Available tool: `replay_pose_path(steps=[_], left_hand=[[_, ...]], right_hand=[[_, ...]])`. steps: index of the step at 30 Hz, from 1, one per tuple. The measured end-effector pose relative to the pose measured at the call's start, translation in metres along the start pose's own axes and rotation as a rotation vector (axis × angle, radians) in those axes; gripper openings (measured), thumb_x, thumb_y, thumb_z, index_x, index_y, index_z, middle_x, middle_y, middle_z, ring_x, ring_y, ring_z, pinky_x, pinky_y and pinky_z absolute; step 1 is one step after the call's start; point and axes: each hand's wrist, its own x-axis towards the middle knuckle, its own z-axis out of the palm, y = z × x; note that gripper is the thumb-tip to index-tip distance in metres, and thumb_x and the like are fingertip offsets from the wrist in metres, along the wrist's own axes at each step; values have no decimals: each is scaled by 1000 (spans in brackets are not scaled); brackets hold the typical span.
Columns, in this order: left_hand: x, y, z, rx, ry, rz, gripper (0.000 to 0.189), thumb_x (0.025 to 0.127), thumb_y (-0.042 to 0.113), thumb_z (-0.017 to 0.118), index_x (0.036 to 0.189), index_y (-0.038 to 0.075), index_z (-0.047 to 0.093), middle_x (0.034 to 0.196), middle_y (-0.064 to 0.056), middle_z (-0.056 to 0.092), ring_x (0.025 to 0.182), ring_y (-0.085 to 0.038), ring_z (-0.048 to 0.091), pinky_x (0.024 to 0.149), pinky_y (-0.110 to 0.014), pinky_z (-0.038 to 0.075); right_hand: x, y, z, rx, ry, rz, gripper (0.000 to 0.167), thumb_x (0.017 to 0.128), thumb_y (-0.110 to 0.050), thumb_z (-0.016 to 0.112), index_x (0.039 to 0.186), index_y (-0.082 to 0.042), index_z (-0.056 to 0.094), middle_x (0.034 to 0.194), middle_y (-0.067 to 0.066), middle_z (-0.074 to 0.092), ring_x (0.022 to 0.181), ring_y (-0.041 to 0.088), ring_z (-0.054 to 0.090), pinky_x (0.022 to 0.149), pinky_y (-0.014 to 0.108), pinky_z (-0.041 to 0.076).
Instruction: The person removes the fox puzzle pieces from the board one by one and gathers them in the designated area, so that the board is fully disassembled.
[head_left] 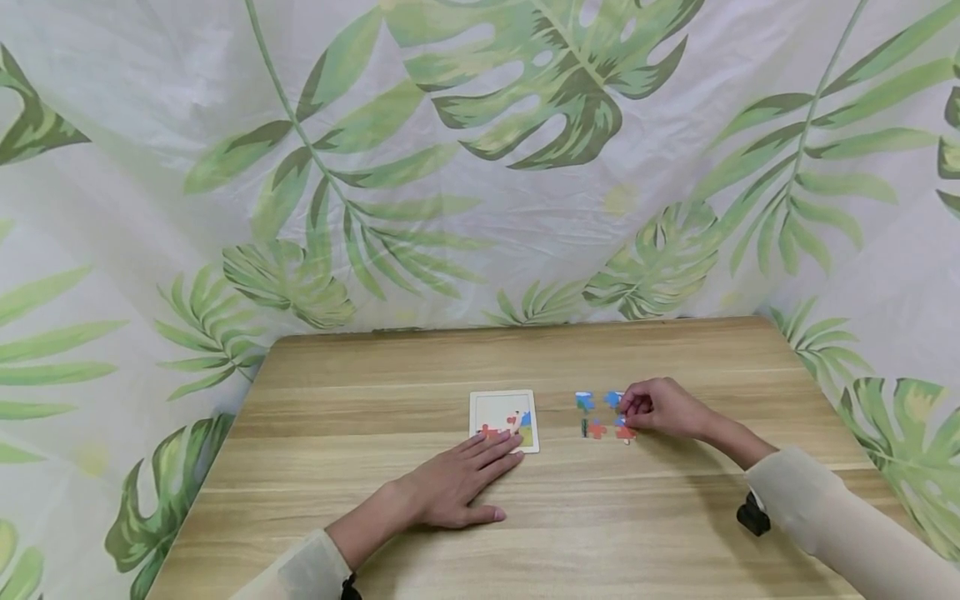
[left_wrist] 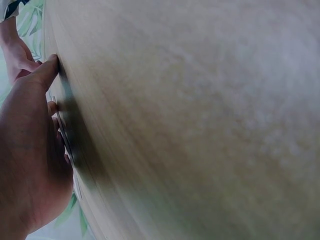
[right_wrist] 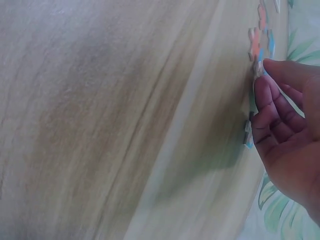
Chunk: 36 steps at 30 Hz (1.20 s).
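My left hand (head_left: 463,483) lies with its fingers straight over the lower edge of a white-bordered puzzle board (head_left: 495,400). A red piece and a yellow, blue and white picture part show on the board, partly hidden by the fingers. In the left wrist view, that hand (left_wrist: 32,145) is low against the wooden surface. To the right, my right hand (head_left: 669,408) pinches a small puzzle piece (right_wrist: 259,68) between thumb and curled fingers, mostly hidden by the fingertips. Beside it lie a blue piece (head_left: 612,399), a blue-green piece (head_left: 584,402) and red pieces (head_left: 597,429).
The wooden table (head_left: 375,400) ends at its far edge against a leaf-printed cloth (head_left: 525,233). Black wrist devices (head_left: 752,514) are at both cuffs. A strip of bare tabletop lies between the board and the loose pieces.
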Motion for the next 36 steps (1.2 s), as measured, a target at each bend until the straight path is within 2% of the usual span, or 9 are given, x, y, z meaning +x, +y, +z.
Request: replay_pose_path(steps=[5,12,21,29,36], left_hand=[[0,-1,-1,-7,5,0,81,109,61,42,170,12,21,178,-7,13,165,-23,12,132,-46,20],[-1,-1,-2,-24,0,-3,82,109,61,44,171,12,21,179,-7,12,165,-23,10,132,-47,18],[-2,-1,-3,-22,-2,-5,82,109,61,44,170,12,21,179,-8,13,165,-23,11,132,-46,18],[-3,-1,-3,-22,-4,-7,81,109,61,43,170,12,22,178,-7,13,165,-23,12,132,-47,19],[-2,0,-2,-22,-16,1,81,109,61,43,171,13,20,179,-7,12,165,-23,10,132,-46,18]], right_hand=[[5,-5,-3,-66,23,0,10,89,-3,83,95,-6,76,84,-3,73,75,4,64,68,22,56],[17,-21,-1,-26,-17,-11,9,91,-3,81,98,-3,76,89,-2,74,80,6,65,72,24,58],[40,-40,16,2,-49,-45,10,91,-4,83,98,-2,76,87,-2,73,79,8,65,72,26,58],[63,-57,30,-13,-62,-89,10,93,-2,78,103,1,77,90,-1,75,82,7,67,74,27,60],[78,-62,43,0,-85,-91,11,95,-5,77,106,-2,78,93,-2,75,84,7,67,77,26,60]])
